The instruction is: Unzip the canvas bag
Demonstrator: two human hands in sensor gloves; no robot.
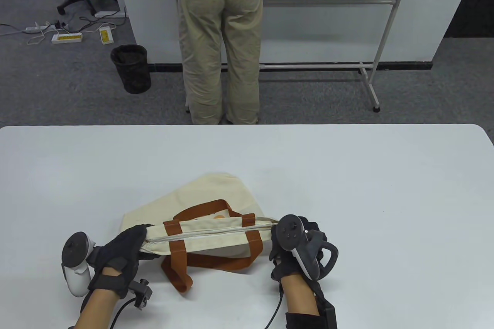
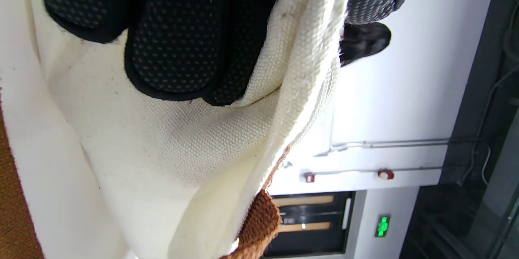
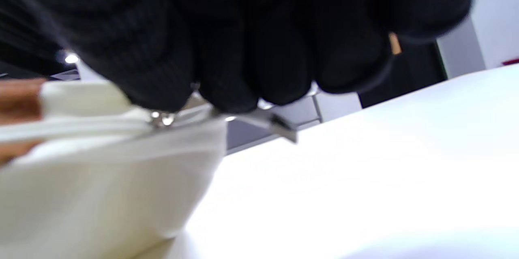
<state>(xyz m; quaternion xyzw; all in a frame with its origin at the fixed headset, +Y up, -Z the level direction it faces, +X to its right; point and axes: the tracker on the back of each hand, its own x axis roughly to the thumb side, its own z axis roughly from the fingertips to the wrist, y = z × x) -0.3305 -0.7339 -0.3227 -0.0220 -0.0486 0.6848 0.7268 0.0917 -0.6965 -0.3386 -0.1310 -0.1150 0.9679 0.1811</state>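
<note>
A cream canvas bag (image 1: 200, 205) with brown straps (image 1: 178, 263) lies near the front of the white table (image 1: 347, 174). Its zipper (image 1: 216, 231) runs left to right along the top edge and looks closed. My left hand (image 1: 129, 242) grips the bag's left end; in the left wrist view its fingers (image 2: 174, 40) press into the cream cloth (image 2: 170, 141). My right hand (image 1: 287, 244) is at the bag's right end. In the right wrist view its fingers (image 3: 259, 48) pinch the metal zipper pull (image 3: 267, 123) at the end of the bag (image 3: 101, 178).
A person in khaki trousers (image 1: 220, 39) stands just beyond the table's far edge. A black waste bin (image 1: 131, 68), power strips (image 1: 67, 37) and a whiteboard stand (image 1: 370, 74) are on the floor behind.
</note>
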